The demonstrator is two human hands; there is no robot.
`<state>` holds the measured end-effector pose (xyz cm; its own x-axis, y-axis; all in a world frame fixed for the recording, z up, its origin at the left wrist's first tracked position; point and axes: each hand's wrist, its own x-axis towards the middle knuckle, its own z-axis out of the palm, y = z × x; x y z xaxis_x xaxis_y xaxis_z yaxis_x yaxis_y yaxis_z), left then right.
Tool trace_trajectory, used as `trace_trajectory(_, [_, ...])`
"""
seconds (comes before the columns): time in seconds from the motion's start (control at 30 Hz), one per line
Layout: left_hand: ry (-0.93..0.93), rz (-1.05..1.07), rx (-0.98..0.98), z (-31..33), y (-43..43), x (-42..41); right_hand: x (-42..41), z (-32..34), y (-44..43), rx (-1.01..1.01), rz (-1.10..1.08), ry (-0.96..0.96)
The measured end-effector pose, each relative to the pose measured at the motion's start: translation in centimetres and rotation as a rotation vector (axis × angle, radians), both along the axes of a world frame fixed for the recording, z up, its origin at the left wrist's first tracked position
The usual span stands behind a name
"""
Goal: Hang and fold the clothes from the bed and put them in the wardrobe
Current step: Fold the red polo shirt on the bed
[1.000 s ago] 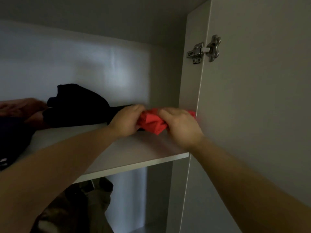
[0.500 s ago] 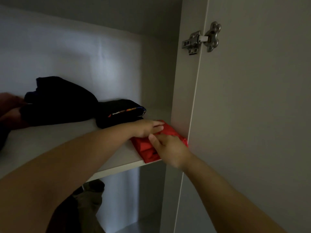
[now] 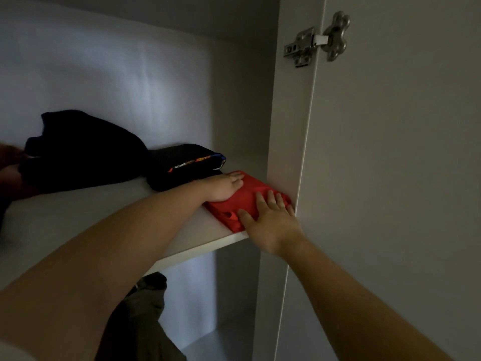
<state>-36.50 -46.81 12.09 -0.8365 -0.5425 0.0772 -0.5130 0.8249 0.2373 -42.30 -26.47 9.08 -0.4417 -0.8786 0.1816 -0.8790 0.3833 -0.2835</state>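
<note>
A folded red garment [image 3: 248,198] lies on the wardrobe shelf [image 3: 203,239], at its front right corner against the side panel. My left hand [image 3: 225,187] rests flat on the garment's left part, fingers stretched out. My right hand [image 3: 269,221] presses flat on its front right part, fingers spread. Neither hand grips the cloth. Just behind the red garment sits a folded black garment with a coloured print [image 3: 186,165].
A larger dark bundle of clothes [image 3: 80,152] lies further left on the shelf, with reddish-brown cloth [image 3: 9,162] at the left edge. Olive clothing [image 3: 141,319] hangs below the shelf. The open wardrobe door [image 3: 390,178] with its metal hinge [image 3: 316,39] stands at the right.
The red garment went from bunched between both hands to lying flat on the shelf's right corner. Both hands opened and now press down on it.
</note>
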Motion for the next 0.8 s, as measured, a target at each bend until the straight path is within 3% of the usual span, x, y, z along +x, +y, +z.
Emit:
trace_trajectory(0.33, [-0.026,0.003,-0.191,1.0,2.7,0.6,0.6,0.9,1.0,0.053,-0.038,-0.099])
trace_trajectory(0.43, [0.033,0.041,-0.243,3.2,5.3,1.6,1.6,2.5,3.2,-0.152,-0.044,-0.117])
trace_trajectory(0.63, [0.168,-0.077,-0.298,4.5,14.7,4.9,2.5,5.1,12.2,-0.504,-0.137,-0.230])
trace_trajectory(0.8, [0.403,-0.222,-0.119,3.7,27.2,6.7,2.7,5.1,24.9,-0.731,-0.277,-0.374])
